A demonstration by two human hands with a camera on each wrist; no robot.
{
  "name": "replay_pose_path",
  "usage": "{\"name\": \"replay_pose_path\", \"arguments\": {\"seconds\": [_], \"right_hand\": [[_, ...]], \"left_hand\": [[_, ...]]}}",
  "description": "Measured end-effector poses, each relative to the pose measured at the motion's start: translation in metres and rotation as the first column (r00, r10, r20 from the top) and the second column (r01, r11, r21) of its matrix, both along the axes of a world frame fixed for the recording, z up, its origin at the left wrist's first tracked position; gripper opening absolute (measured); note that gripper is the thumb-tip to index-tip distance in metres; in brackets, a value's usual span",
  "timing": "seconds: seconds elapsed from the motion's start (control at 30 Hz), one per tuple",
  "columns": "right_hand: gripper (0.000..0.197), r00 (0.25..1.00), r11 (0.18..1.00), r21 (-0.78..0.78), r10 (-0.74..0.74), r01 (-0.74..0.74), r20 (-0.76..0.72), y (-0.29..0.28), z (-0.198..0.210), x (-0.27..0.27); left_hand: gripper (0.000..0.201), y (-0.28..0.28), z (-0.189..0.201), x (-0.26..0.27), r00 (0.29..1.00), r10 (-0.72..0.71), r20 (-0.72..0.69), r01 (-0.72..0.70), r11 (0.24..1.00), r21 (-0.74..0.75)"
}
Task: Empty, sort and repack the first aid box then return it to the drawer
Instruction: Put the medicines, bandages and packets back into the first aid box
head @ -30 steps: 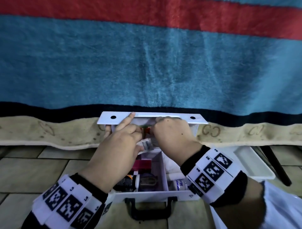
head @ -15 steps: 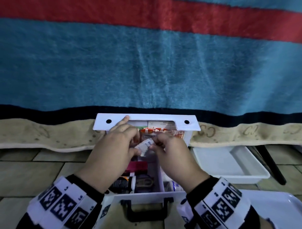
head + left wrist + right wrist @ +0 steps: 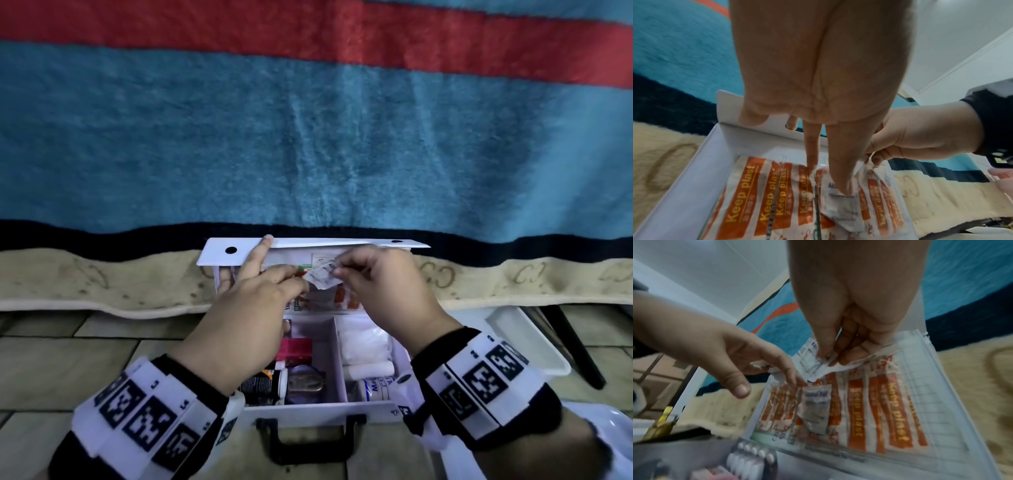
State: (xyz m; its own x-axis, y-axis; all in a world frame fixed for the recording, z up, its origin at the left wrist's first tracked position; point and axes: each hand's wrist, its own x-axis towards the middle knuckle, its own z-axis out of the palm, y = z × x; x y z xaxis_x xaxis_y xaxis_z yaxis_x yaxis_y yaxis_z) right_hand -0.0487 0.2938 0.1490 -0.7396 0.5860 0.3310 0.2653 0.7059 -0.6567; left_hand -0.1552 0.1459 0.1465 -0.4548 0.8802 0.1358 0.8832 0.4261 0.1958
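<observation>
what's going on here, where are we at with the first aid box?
The first aid box sits open on the floor, still mostly full. The right hand pinches a small white sachet at the lid pocket, apparently pulling it out. The left hand has fingers extended onto another sachet and the orange plasters in that pocket. Bottles and bandage rolls remain in the base. A white tray waits to the right.

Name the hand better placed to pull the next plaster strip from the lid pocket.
Left, probably. The left hand has fingertips already on the plaster strips; the right hand is busy pinching an alcohol pad sachet.
</observation>
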Motion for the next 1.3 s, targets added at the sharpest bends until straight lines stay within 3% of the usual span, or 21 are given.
{"name": "replay_pose_path", "arguments": {"seconds": [0.13,0.23,0.4,0.53,0.67,0.77,0.87,1.03,1.2,1.3], "right_hand": [[0.015,0.99,0.982,0.18,0.024,-0.049,0.139,0.006,0.004,0.003],[0.022,0.962,0.924,0.368,-0.001,-0.104,0.274,0.012,0.008,0.007],[0.046,0.863,0.837,0.494,-0.056,-0.234,0.503,0.009,0.022,0.013],[0.045,0.861,0.829,0.512,-0.077,-0.224,0.502,0.008,0.026,0.008],[0.042,0.881,0.848,0.48,-0.034,-0.224,0.472,0.011,0.033,0.006],[0.038,0.862,0.812,0.527,-0.062,-0.249,0.503,0.015,0.034,0.004],[0.033,0.846,0.778,0.567,-0.087,-0.272,0.525,0.017,0.028,0.001],[0.027,0.851,0.79,0.564,-0.108,-0.241,0.514,0.018,0.028,-0.001],[0.025,0.824,0.77,0.576,-0.12,-0.275,0.554,0.012,0.031,-0.004],[0.021,0.847,0.769,0.585,-0.114,-0.255,0.519,0.016,0.025,-0.004]], "left_hand": [[0.062,0.0,-0.001,-0.001,1.0,-0.003,0.0,0.003,1.0,-0.023],[0.055,-0.001,0.0,-0.002,1.0,-0.009,0.013,0.01,1.0,-0.017],[0.051,0.0,0.002,0.0,0.999,-0.006,0.034,0.007,1.0,-0.015],[0.054,0.002,0.002,0.005,1.0,0.0,-0.003,0.0,1.0,-0.03],[0.042,0.003,0.001,0.005,0.996,-0.044,-0.071,0.045,0.999,0.006],[0.044,0.005,-0.005,0.003,0.989,-0.087,-0.116,0.089,0.996,0.008],[0.043,0.006,-0.013,0.003,0.984,-0.092,-0.151,0.108,0.989,0.1],[0.025,0.012,-0.02,0.001,0.963,-0.1,-0.249,0.169,0.947,0.272],[0.01,0.014,-0.013,0.005,0.957,-0.084,-0.279,0.155,0.958,0.243],[0.016,0.016,-0.012,0.006,0.964,-0.048,-0.263,0.1,0.977,0.191]]}}
